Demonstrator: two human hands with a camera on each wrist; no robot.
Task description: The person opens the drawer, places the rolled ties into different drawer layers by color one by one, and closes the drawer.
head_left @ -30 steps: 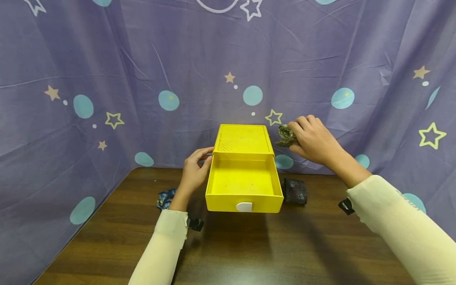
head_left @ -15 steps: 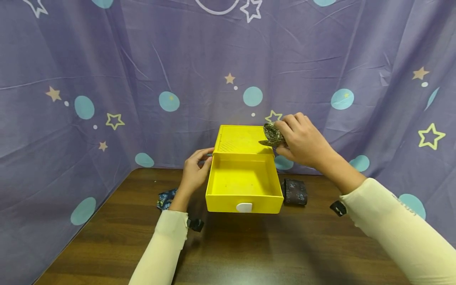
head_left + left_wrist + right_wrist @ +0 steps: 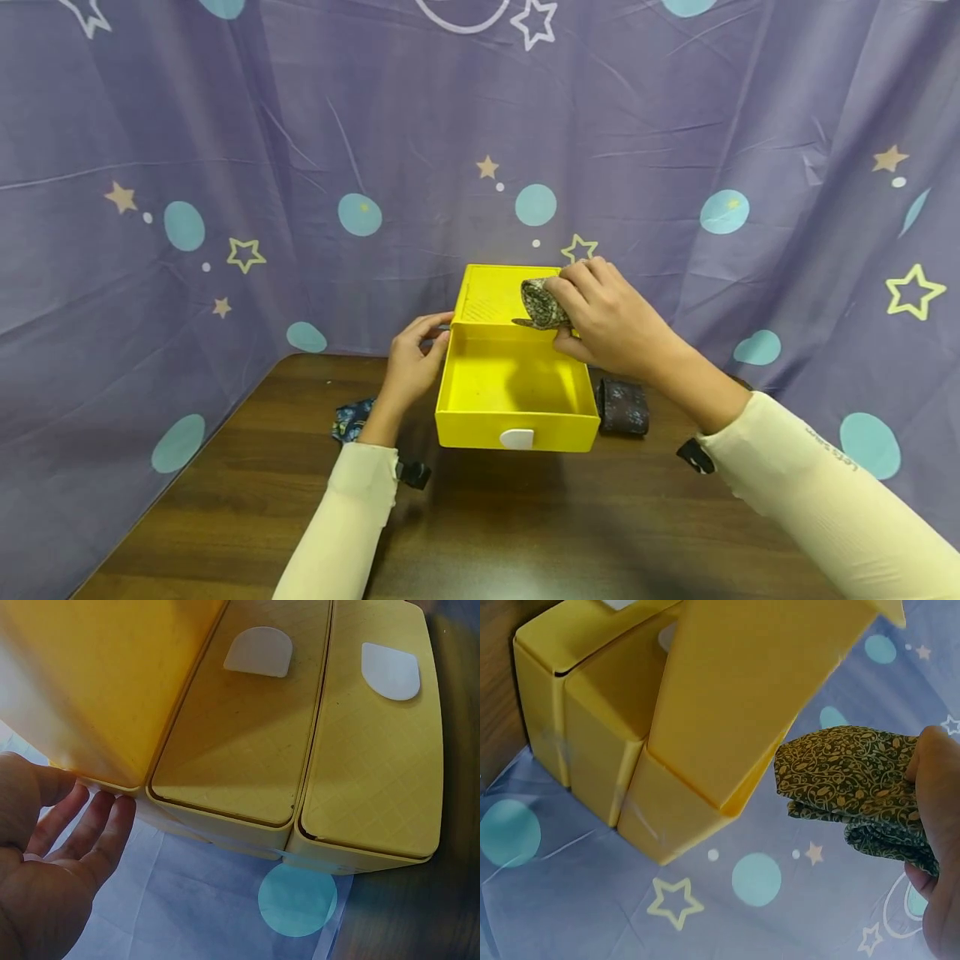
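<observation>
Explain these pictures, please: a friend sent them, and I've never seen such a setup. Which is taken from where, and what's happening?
There is no machine here, just a person's bare hands. The widest picture comes from a camera on the head, looking down; the other two come from one on each wrist.

On the brown table stands a yellow drawer unit with its top drawer pulled out. The left hand touches the unit's side. The right hand grips a folded green patterned cloth, held up near that drawer.

A dark cloth bundle lies right of the unit, a blue patterned one to the left, partly hidden by the arm.
</observation>
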